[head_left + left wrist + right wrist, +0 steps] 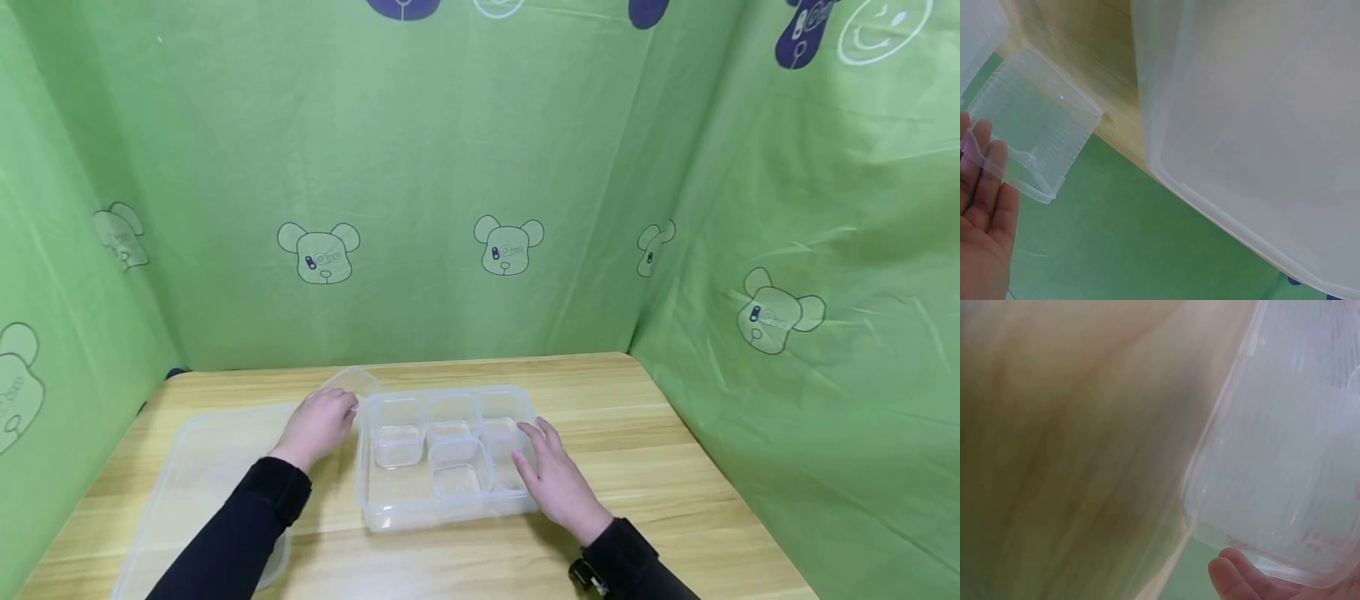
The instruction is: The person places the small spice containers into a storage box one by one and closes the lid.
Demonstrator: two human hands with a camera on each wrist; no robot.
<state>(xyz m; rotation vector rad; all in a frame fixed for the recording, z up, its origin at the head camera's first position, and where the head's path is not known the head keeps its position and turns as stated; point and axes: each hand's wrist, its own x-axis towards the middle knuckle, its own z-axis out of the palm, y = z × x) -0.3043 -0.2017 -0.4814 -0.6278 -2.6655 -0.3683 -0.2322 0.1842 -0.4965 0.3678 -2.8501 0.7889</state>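
Observation:
A large clear plastic box (405, 515) lies on the table with several small clear containers (459, 471) in it. Its front left section shows bare bottom. Left of the box, my left hand (322, 423) pinches a loose small clear container (354, 381) by its rim. The left wrist view has this ribbed container (1035, 119) tilted, with the fingers at its edge. My right hand (558, 483) is at the box's right side, fingers slightly bent and spread over the rim. In the right wrist view, those fingertips (1229, 572) are beside the box's corner.
A big translucent lid (202, 475) lies flat at the left, partly under the left forearm. The wooden table (637, 467) extends to the right of the box. Green cloth (420, 167) with bear prints hangs around the back and sides.

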